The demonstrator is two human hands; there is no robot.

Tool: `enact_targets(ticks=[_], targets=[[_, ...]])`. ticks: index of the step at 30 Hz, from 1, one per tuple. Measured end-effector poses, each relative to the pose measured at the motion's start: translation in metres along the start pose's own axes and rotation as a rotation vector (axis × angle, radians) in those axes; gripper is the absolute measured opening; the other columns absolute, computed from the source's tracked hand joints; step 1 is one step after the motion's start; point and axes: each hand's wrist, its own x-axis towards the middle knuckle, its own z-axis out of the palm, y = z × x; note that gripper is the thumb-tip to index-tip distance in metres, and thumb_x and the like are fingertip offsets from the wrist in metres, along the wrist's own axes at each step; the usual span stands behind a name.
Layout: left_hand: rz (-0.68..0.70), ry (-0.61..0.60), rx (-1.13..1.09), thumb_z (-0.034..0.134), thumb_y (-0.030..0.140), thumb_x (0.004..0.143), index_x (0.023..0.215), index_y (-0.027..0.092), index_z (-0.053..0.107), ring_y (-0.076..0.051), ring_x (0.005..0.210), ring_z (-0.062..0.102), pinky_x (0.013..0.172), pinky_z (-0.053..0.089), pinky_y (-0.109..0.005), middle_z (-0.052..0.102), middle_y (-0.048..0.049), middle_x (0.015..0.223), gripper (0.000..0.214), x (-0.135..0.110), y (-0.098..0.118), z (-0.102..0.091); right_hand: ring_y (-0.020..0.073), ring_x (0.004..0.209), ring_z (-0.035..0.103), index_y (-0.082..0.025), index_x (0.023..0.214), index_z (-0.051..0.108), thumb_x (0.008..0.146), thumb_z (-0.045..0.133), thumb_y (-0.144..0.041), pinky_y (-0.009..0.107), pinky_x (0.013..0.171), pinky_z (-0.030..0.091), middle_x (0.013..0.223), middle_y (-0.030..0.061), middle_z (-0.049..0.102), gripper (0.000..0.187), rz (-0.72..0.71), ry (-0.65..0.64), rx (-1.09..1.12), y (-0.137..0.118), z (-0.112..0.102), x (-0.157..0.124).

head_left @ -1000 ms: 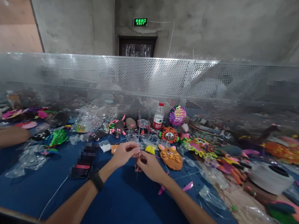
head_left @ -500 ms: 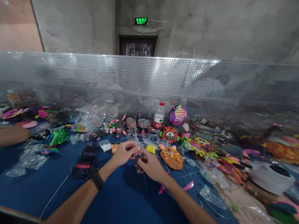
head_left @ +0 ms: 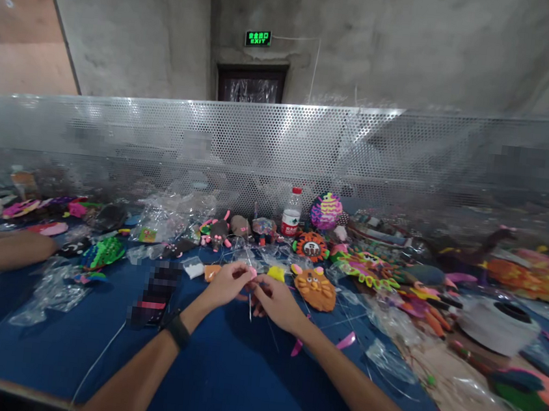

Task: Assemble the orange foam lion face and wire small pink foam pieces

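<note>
Left hand [head_left: 227,283] and right hand [head_left: 278,305] meet fingertip to fingertip over the middle of the blue bench [head_left: 216,382], about midway between near edge and far edge.

- Left hand: thumb and forefinger closed in a pinch on a small pink piece [head_left: 252,272]; other fingers curled.
- Right hand: fingers closed tight against the left; appears to pinch a thin wire [head_left: 250,310], which hangs below the hands. The exact grip is too small to tell.
- Orange animal face [head_left: 315,289] and yellow piece [head_left: 276,273] lie just beyond the right hand. Water bottle [head_left: 292,212] stands by the far edge.
- Another person's arm [head_left: 2,253] rests at the left edge.

Judgement: the step in hand is fitting the pink piece and wire together. The next move calls for steady fingertips and a straight wire.
</note>
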Motion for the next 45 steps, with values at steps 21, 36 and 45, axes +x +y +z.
enact_targets(ticks=[21, 36, 45], targets=[[-0.122, -0.280, 0.122, 0.068, 0.055, 0.065, 0.069, 0.014, 0.061, -0.009, 0.043, 0.057, 0.042, 0.044, -0.019, 0.062, -0.0016, 0.060, 0.042, -0.006, 0.003, -0.006, 0.0087, 0.041, 0.050, -0.018, 0.066, 0.058, 0.072, 0.058, -0.046, 0.020, 0.040, 0.041, 0.053, -0.0039, 0.055, 0.029, 0.091, 0.148, 0.128, 0.002, -0.011, 0.009], [-0.088, -0.278, 0.091, 0.063, 0.050, 0.073, 0.078, 0.014, 0.060, -0.008, 0.041, 0.054, 0.042, 0.045, -0.020, 0.059, 0.0004, 0.059, 0.036, 0.002, -0.010, -0.001, 0.0052, 0.044, 0.050, -0.016, 0.062, 0.058, 0.073, 0.062, -0.034, 0.014, 0.039, 0.039, 0.059, -0.0027, 0.058, 0.021, 0.240, 0.161, 0.291, 0.002, -0.017, 0.009], [-0.108, -0.343, 0.114, 0.060, 0.045, 0.077, 0.082, 0.013, 0.057, -0.011, 0.049, 0.060, 0.048, 0.050, -0.023, 0.059, -0.0005, 0.063, 0.033, 0.002, -0.009, 0.002, 0.0058, 0.046, 0.054, -0.016, 0.070, 0.060, 0.076, 0.060, -0.030, 0.014, 0.038, 0.041, 0.060, -0.0030, 0.059, 0.015, 0.257, 0.159, 0.242, 0.000, -0.020, 0.006]])
